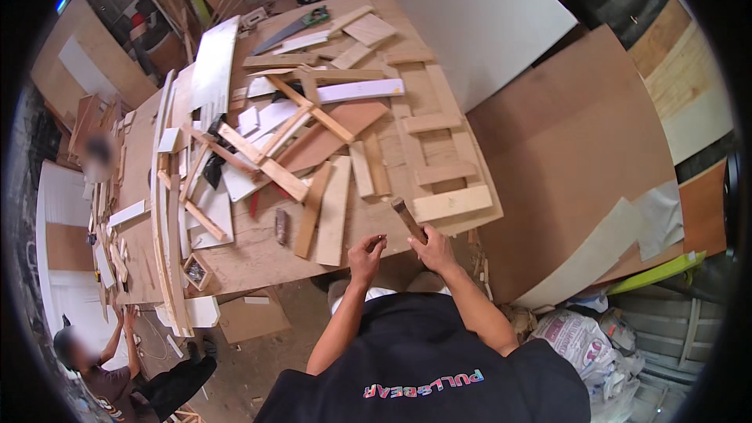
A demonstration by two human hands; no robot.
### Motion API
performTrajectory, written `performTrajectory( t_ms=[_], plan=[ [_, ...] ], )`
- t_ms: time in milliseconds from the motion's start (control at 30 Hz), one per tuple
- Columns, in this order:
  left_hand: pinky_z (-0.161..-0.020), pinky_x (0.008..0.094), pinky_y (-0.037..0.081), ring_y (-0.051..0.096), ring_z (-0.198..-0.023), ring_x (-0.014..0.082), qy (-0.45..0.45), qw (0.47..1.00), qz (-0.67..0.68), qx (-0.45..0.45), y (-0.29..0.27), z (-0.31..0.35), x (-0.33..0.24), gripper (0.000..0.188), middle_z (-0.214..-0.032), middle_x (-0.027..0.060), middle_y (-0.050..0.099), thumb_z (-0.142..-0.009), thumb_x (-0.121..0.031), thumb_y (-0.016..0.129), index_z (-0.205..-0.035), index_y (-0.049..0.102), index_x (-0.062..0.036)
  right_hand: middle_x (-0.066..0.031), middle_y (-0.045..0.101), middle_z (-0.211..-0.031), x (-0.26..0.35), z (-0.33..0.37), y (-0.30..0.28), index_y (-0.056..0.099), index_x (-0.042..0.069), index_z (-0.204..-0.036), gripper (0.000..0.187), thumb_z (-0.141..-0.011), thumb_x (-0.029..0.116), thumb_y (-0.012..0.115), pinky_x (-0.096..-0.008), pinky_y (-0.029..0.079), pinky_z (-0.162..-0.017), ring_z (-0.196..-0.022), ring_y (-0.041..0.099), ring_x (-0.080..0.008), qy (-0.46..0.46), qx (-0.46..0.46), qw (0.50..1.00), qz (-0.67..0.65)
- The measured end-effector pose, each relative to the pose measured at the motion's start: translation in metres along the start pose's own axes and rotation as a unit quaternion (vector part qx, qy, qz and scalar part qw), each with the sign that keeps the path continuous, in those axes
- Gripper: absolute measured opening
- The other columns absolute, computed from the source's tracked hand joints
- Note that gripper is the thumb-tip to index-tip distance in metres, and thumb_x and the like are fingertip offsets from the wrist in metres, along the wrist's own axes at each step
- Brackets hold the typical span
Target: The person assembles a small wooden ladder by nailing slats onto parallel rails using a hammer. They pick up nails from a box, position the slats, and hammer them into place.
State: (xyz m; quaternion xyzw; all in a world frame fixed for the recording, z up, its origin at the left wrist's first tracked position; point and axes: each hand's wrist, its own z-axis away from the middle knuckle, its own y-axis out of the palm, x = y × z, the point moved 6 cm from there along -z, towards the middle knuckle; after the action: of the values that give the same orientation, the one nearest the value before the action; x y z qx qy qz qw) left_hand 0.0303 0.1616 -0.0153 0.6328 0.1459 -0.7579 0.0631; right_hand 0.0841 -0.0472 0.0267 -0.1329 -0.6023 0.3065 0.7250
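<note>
My left hand is closed in a pinch near the table's front edge; a tiny dark thing seems to show at its fingertips, too small to name. Close by on the right, my right hand grips a short brown wooden stick with a darker far end, tilted up and left; I cannot tell its exact kind. Beyond the hands lies a joined frame of wooden slats with a pale board at its near end. Two planks rest left of my hands, beside a dark brown block.
Loose wood strips and white boards cover the plywood table. A handsaw lies at the back. A small wooden box of small pieces sits front left. Large panels lean at right, above plastic sacks. Another person works at lower left.
</note>
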Motion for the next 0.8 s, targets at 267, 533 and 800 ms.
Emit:
performTrajectory(
  t_ms=[267,533,800],
  plan=[
    [-0.077,0.0292,0.059,0.077,-0.086,0.0156,-0.019,0.995,-0.08,0.051,0.109,0.017,-0.02,0.02,-0.095,0.011,0.08,-0.095,-0.015,0.076,-0.112,0.078,-0.004,-0.0138,0.069,-0.067,-0.092,-0.001,-0.085,0.06,0.001,-0.093,0.033,-0.095,0.032,0.071,-0.0421,0.057,-0.061,-0.061,0.073,-0.0263,0.003,-0.062,0.997,0.037],
    [-0.071,0.0328,0.059,0.076,-0.081,0.0185,0.036,0.991,-0.123,0.024,0.164,-0.056,-0.026,0.017,-0.095,0.0111,0.08,-0.094,-0.016,0.077,-0.107,0.079,-0.0055,-0.0118,0.067,-0.065,-0.114,-0.025,-0.145,0.062,0.001,-0.092,0.032,-0.095,0.032,0.071,-0.0408,0.056,-0.061,-0.059,0.071,-0.0238,0.071,-0.08,0.994,0.032],
    [-0.068,0.0326,0.058,0.075,-0.075,0.0194,0.066,0.99,-0.119,-0.034,0.191,-0.158,-0.044,0.016,-0.09,0.0116,0.079,-0.094,-0.018,0.077,-0.106,0.081,-0.0071,-0.0111,0.068,-0.071,-0.13,-0.076,-0.187,0.067,-0.002,-0.102,0.034,-0.095,0.031,0.072,-0.0377,0.055,-0.06,-0.059,0.07,-0.0202,0.058,-0.136,0.985,0.091]
  ],
)
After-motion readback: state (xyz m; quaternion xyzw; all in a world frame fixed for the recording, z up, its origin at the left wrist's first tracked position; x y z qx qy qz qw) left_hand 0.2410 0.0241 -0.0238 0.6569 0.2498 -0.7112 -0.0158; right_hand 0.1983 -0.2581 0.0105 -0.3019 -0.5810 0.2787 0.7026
